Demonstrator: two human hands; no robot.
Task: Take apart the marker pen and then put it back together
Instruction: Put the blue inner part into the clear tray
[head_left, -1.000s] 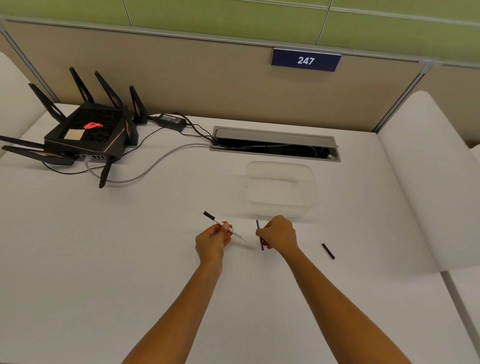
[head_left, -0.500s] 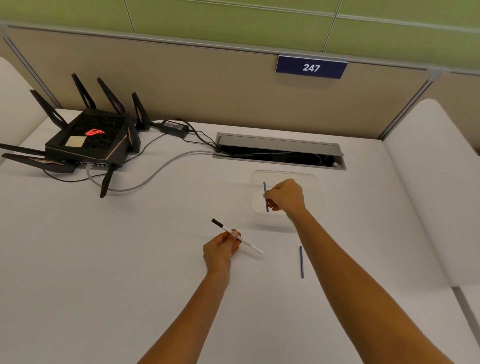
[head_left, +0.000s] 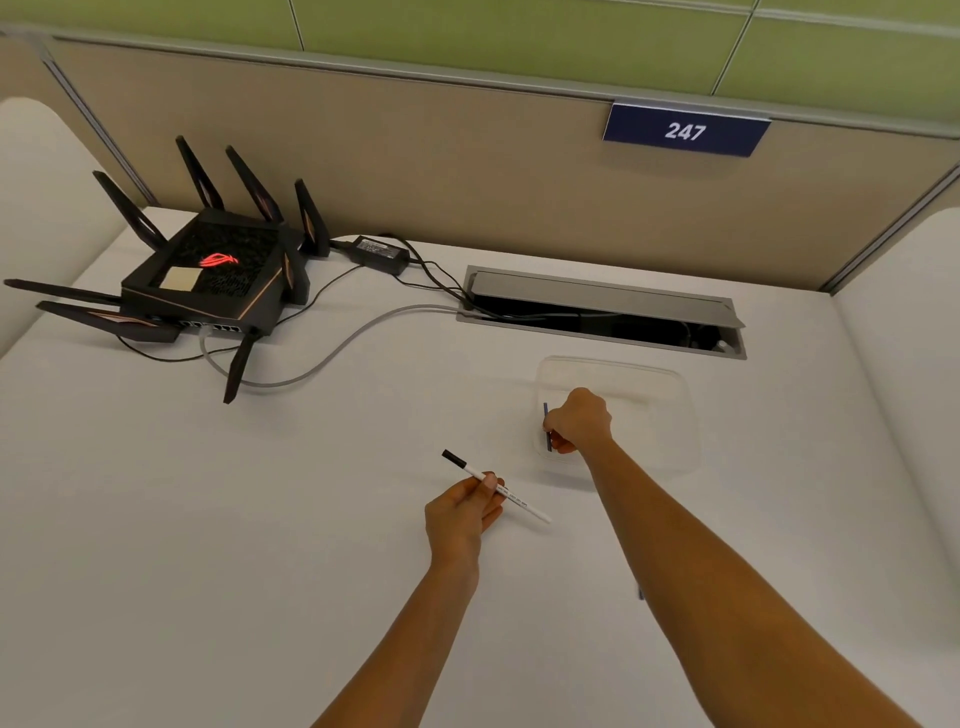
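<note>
My left hand (head_left: 460, 512) pinches the white marker barrel (head_left: 511, 500), whose black end points up and to the left above the table. A thin dark ink stick (head_left: 546, 428) stands nearly upright in my right hand (head_left: 577, 422), inside the left part of the clear plastic container (head_left: 670, 395). A sliver of another dark pen part (head_left: 641, 592) shows on the table beside my right forearm, mostly hidden by it.
A black router (head_left: 208, 275) with several antennas sits at the back left, with cables running to an open cable tray (head_left: 602, 312) in the desk. A partition with a sign reading 247 (head_left: 684, 131) closes the back.
My right hand lifted the ink stick from the table near the barrel and carried it away into the clear container, then lowered it a little. My left hand stayed put with the barrel.
</note>
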